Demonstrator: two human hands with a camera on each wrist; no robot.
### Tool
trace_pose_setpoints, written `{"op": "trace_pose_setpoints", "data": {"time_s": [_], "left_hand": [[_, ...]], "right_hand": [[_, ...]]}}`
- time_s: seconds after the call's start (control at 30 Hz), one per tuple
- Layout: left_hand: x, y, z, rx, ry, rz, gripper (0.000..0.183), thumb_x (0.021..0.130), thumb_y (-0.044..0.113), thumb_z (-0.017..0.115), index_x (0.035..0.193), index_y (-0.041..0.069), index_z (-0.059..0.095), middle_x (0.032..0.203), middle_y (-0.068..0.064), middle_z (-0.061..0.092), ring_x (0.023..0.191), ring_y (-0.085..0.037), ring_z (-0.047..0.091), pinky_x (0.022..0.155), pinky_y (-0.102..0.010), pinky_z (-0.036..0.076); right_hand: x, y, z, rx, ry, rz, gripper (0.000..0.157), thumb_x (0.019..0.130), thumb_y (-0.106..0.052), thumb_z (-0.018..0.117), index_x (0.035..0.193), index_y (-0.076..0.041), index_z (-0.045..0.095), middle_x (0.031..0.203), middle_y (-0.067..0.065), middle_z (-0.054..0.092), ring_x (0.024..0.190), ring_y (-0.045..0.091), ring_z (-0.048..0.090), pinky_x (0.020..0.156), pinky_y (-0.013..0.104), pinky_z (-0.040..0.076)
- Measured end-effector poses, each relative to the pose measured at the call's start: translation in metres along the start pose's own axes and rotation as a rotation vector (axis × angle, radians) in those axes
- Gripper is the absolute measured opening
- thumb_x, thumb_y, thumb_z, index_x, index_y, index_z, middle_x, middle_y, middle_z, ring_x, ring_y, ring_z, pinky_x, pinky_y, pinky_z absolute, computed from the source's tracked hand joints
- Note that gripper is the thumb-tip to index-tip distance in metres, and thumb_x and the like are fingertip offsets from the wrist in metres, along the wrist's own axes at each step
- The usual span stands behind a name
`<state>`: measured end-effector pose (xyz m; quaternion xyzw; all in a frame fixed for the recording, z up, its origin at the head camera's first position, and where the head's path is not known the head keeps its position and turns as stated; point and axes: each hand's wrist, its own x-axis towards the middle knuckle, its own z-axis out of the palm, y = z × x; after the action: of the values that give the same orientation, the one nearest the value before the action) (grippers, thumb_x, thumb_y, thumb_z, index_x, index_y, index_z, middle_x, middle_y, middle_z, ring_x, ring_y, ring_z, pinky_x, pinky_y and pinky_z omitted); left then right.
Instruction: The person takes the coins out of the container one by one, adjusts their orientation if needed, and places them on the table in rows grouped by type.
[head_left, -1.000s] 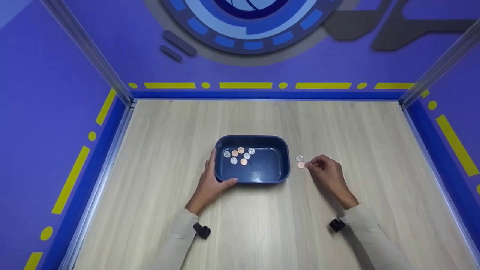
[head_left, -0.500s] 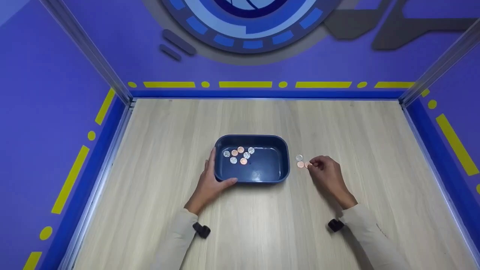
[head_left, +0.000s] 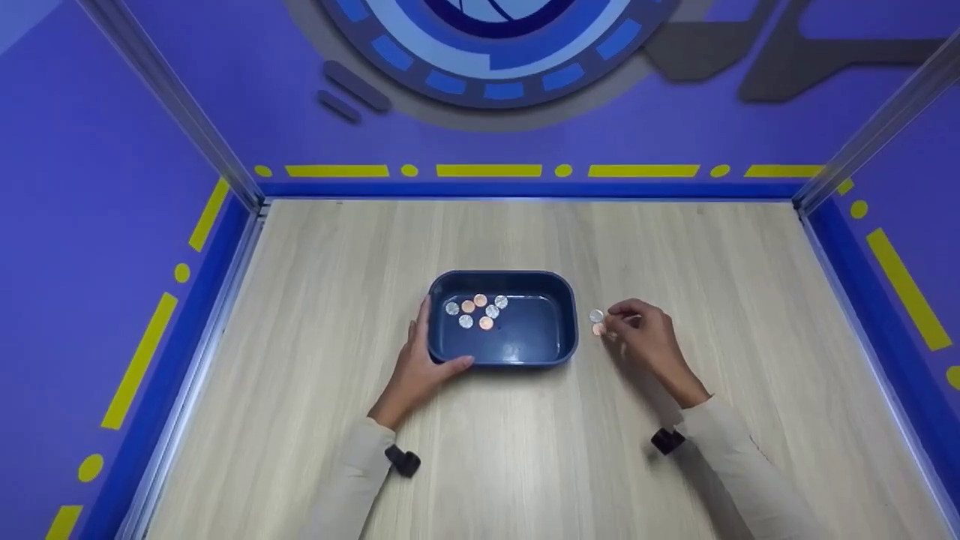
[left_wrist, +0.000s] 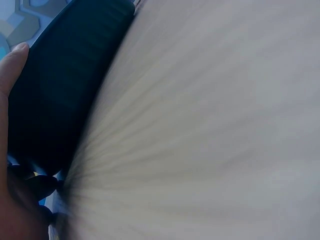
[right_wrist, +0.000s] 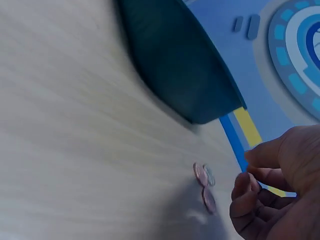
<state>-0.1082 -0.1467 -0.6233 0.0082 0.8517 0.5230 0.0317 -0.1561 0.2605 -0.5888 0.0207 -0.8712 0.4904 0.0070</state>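
Observation:
A dark blue rectangular plastic box stands on the table with several silver and copper coins lying flat inside, mostly in its left half. My left hand grips the box's near left corner, thumb over the front rim and fingers along the left side. To the right of the box, a silver coin and a copper coin lie on the wood. My right hand hovers just above them, fingers bent and thumb near the index finger, with no coin visible between. The right wrist view shows a second copper coin.
The light wooden table is enclosed by blue panels with yellow markings at the back and sides. Black wrist cameras sit on both beige sleeves.
The coin in my right fingers a second ago was set down beside the others. My right hand has since lifted slightly and shifted left over them. My left hand stays on the box.

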Motion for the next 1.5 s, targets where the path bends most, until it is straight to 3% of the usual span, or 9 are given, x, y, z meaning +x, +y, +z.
{"op": "trace_pose_setpoints", "data": {"time_s": [0.17,0.37,0.6,1.0,1.5], "left_hand": [[0.001,-0.001,0.001,0.0,0.002,0.012,0.133,0.083,0.048,0.097,0.179,0.026,0.007,0.18,-0.026,0.02,0.164,-0.058,0.008,0.126,-0.077,0.02],[0.001,-0.001,0.0,-0.004,0.006,0.012,0.132,0.083,0.049,0.096,0.179,0.026,0.008,0.18,-0.021,0.024,0.165,-0.056,0.01,0.128,-0.074,0.021],[0.001,-0.001,0.0,0.0,0.009,0.016,0.133,0.083,0.047,0.097,0.179,0.025,0.008,0.18,-0.022,0.023,0.164,-0.058,0.009,0.128,-0.074,0.02],[0.0,-0.001,-0.001,-0.006,0.002,0.02,0.134,0.082,0.052,0.097,0.179,0.026,0.008,0.181,-0.02,0.021,0.164,-0.058,0.009,0.128,-0.075,0.018],[0.0,-0.002,-0.001,-0.013,-0.004,0.019,0.133,0.083,0.053,0.096,0.179,0.033,0.007,0.182,-0.018,0.02,0.164,-0.058,0.007,0.127,-0.076,0.019]], "right_hand": [[0.001,-0.014,0.006,0.026,-0.016,-0.034,0.012,0.102,-0.004,0.076,0.11,0.004,0.078,0.098,0.016,0.078,0.079,0.018,0.072,0.065,0.019,0.053],[0.005,-0.028,0.015,0.057,-0.05,-0.07,0.015,0.101,0.0,0.075,0.113,0.008,0.076,0.097,0.018,0.079,0.078,0.026,0.075,0.062,0.02,0.056],[0.013,-0.044,0.021,0.018,-0.046,-0.124,0.01,0.097,0.002,0.078,0.106,0.004,0.078,0.095,0.013,0.078,0.081,0.014,0.071,0.069,0.016,0.054],[0.026,-0.068,0.031,-0.002,-0.08,-0.225,0.012,0.092,0.006,0.081,0.103,0.002,0.08,0.091,0.01,0.078,0.082,0.019,0.071,0.073,0.017,0.055],[0.048,-0.089,0.055,-0.002,-0.226,-0.271,0.012,0.095,0.002,0.081,0.107,0.005,0.079,0.096,0.012,0.079,0.087,0.022,0.074,0.076,0.022,0.057]]}}
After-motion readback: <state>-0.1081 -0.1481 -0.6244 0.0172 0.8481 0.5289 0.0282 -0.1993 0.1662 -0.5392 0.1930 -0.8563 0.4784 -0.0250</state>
